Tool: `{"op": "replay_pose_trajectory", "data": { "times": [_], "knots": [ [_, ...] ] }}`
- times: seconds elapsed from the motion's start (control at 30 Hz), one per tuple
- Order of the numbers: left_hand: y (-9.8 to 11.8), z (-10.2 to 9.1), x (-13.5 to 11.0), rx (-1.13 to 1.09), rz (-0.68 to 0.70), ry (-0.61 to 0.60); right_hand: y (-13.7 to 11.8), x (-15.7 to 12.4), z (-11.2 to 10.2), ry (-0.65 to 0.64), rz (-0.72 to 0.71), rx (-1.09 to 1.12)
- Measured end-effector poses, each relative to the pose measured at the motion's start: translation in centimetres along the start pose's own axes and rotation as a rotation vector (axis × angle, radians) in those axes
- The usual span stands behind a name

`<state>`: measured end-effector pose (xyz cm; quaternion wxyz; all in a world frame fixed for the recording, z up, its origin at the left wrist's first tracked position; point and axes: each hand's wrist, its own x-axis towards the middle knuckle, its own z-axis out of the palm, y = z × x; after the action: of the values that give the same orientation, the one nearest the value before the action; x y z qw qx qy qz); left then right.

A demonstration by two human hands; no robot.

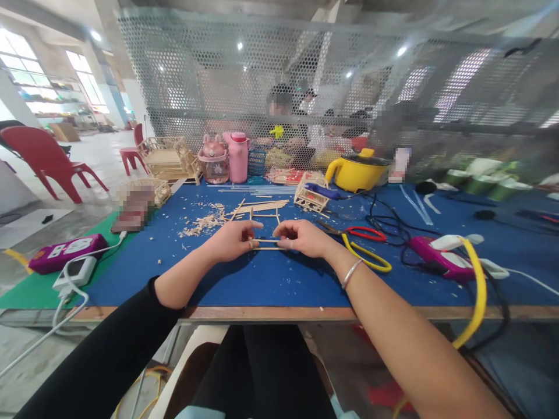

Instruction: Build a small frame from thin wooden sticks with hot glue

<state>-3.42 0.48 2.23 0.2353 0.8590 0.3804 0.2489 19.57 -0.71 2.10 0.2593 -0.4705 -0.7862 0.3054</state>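
Observation:
A small frame of thin wooden sticks [267,249] is held between my two hands just above the blue tabletop. My left hand [236,237] pinches its left end between thumb and fingers. At the right end, my right hand [302,237] grips it the same way, a bangle on its wrist. Thin sticks of the frame rise behind my fingers, and my hands hide where the ends join. Beyond lie a bundle of loose wooden sticks [268,205] and a heap of short offcuts [205,223].
Right of my hands lies a cutting tool with red and yellow handles [369,234]. A blue-handled corded tool [322,191] rests against a small stick-built piece [310,201]. Farther back stand a yellow pot [360,173] and a pink flask [238,158]. A phone [133,208] lies left.

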Motion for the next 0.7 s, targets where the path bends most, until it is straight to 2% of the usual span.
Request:
{"op": "replay_pose_trajectory", "data": {
  "times": [0.13,0.23,0.33,0.47,0.7],
  "knots": [
    [-0.3,0.1,0.1,-0.023,-0.013,0.019,0.1,-0.5,-0.8,-0.056,-0.006,0.168],
    [-0.4,0.3,0.1,-0.034,-0.044,0.034,-0.1,-0.9,-1.6,-0.005,-0.028,0.227],
    [-0.4,0.4,0.1,-0.046,-0.066,0.048,-0.2,-1.0,-2.1,0.052,-0.003,0.025],
    [-0.2,0.4,0.1,-0.035,-0.081,0.058,-0.3,-0.9,-1.9,0.000,0.048,-0.257],
    [-0.3,0.1,0.1,-0.067,-0.053,0.017,-0.8,-0.9,-1.3,-0.015,0.014,-0.256]
  ]
}}
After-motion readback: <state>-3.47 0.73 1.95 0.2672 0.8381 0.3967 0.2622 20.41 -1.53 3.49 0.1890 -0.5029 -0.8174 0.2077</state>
